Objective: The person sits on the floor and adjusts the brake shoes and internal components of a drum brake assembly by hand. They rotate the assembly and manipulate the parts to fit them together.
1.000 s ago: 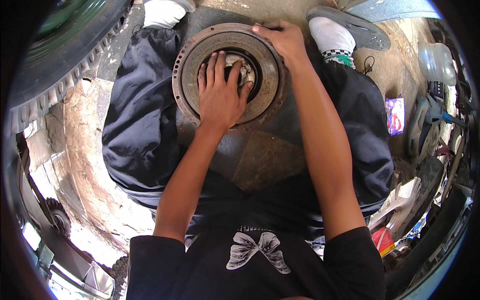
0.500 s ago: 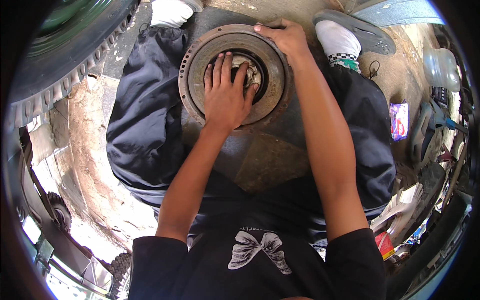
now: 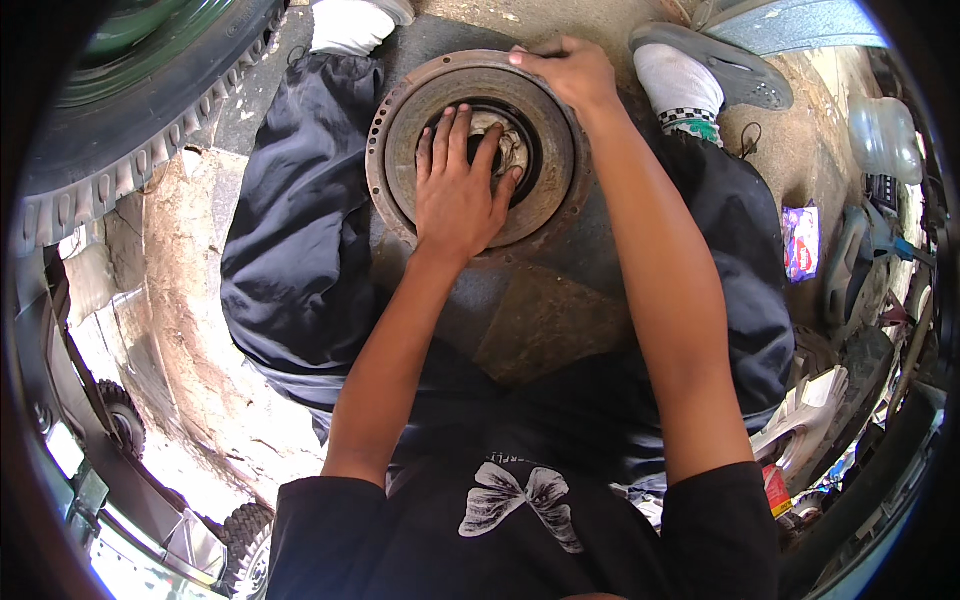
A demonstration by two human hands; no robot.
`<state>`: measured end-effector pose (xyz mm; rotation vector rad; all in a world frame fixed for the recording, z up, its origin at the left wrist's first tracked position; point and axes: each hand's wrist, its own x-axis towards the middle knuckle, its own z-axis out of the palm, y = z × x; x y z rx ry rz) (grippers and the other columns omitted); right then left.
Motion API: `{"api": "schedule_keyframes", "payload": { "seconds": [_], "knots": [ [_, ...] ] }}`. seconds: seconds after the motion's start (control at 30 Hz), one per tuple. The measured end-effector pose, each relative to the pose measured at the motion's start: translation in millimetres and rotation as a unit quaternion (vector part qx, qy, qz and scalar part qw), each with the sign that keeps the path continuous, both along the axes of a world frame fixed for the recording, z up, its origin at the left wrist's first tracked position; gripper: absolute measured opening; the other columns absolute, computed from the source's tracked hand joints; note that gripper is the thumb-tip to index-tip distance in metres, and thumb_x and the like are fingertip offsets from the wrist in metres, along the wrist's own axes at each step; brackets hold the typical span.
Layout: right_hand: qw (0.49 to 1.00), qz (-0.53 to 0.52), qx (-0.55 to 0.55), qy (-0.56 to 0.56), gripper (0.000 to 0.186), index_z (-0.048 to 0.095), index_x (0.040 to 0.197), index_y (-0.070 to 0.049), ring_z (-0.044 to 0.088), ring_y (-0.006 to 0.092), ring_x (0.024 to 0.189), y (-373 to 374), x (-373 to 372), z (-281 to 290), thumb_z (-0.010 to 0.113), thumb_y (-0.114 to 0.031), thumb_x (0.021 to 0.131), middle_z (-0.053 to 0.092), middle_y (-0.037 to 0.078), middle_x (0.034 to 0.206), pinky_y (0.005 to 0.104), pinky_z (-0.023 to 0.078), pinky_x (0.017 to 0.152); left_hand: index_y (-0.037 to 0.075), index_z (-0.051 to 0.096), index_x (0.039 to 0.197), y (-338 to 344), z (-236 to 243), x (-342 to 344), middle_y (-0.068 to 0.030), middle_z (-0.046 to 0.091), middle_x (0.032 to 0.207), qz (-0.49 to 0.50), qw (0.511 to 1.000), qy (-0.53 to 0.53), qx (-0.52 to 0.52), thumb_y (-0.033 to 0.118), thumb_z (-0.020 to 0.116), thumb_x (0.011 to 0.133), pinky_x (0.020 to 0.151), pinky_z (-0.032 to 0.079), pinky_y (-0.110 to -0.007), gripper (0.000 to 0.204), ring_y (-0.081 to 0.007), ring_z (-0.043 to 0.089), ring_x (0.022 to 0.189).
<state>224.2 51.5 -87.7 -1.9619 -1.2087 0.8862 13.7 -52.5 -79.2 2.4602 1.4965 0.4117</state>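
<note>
A round, rusty metal flywheel (image 3: 400, 205) with holes around its rim lies flat on the floor between my legs. My left hand (image 3: 455, 190) rests on its middle, fingers spread over the recessed centre. Beside the index finger and thumb a pale, crumpled patch (image 3: 514, 148) shows in the hub; I cannot tell whether it is cloth or grease. At the far right edge my right hand (image 3: 572, 75) grips the rim, thumb on top; its other fingers are partly hidden.
A large tyre (image 3: 150, 130) stands at the far left. To the right lie a purple packet (image 3: 800, 243), a clear plastic bottle (image 3: 885, 138) and assorted parts. A light blue metal panel (image 3: 800, 25) is at the far right. Dark floor tiles (image 3: 550, 325) lie under the flywheel.
The flywheel and my left hand appear slightly further right in the picture, as does much of the scene. Both hands keep the same places on the flywheel.
</note>
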Motion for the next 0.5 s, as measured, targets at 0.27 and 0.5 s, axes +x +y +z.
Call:
{"api": "schedule_keyframes", "payload": {
  "seconds": [0.27, 0.5],
  "knots": [
    [0.998, -0.015, -0.021, 0.056, 0.057, 0.084, 0.096, -0.007, 0.077, 0.0309, 0.097, -27.1, 27.9, -21.6, 0.097, -0.053, 0.065, 0.081, 0.019, 0.099, 0.0425, 0.058, 0.093, 0.015, 0.055, 0.152, -2.3, 0.3, -3.0, -0.0229, 0.035, 0.166, 0.011, 1.000, 0.002, -0.008, 0.045, 0.055, 0.107, 0.130, 0.018, -0.057, 0.054, -0.0408, 0.026, 0.158],
    [0.999, -0.015, -0.033, -0.025, 0.058, 0.083, 0.099, -0.009, 0.077, 0.0351, 0.102, -8.8, 3.0, -8.0, 0.095, -0.055, 0.067, 0.081, 0.018, 0.102, 0.0441, 0.057, 0.094, 0.015, 0.055, 0.152, 1.7, 3.1, -1.7, -0.0227, 0.034, 0.167, 0.009, 1.000, 0.013, -0.017, 0.046, 0.054, 0.107, 0.130, 0.018, -0.057, 0.055, -0.0403, 0.026, 0.158]
  ]
}}
